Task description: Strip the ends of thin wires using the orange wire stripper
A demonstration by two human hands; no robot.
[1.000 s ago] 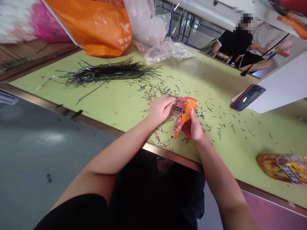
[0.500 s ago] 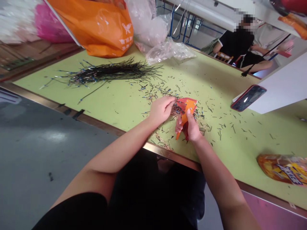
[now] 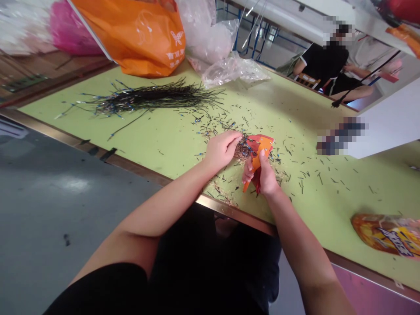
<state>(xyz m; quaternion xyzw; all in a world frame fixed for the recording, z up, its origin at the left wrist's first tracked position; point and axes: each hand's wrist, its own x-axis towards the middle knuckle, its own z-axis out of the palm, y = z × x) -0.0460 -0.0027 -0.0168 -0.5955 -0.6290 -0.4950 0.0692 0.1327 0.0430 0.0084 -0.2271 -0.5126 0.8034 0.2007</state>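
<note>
One orange and red hand tool [image 3: 264, 143] is just right of the middle of the frame, over the table [image 3: 164, 144]. It is long and leans: its wide head is up and to the right, and its handles point down and a bit to the left. The right hand [image 3: 268, 174] is wrapped around those handles, so it is the nearer one. The left hand [image 3: 221, 151] is just left of the tool's head. Its fingertips are squeezed together, and they look to be pinching one thin dark wire [image 3: 252, 141] that goes across to the head. It is very small there, so I can't tell just how the wire sits in the tool.

Between the two hands is one pile of brown and blue bits [image 3: 242, 152]. All around lie little black scraps [image 3: 320, 177], too many to count.

In the upper left there is one big bunch of black wires [image 3: 157, 97], lying sideways, again too many to count. Behind it are one orange bag [image 3: 144, 39], one pink bag [image 3: 74, 28] and some see-through plastic [image 3: 229, 72]. One snack bag [image 3: 387, 235] lies at the lower right. At the upper right, at least one other person [image 3: 324, 65] is sitting.
</note>
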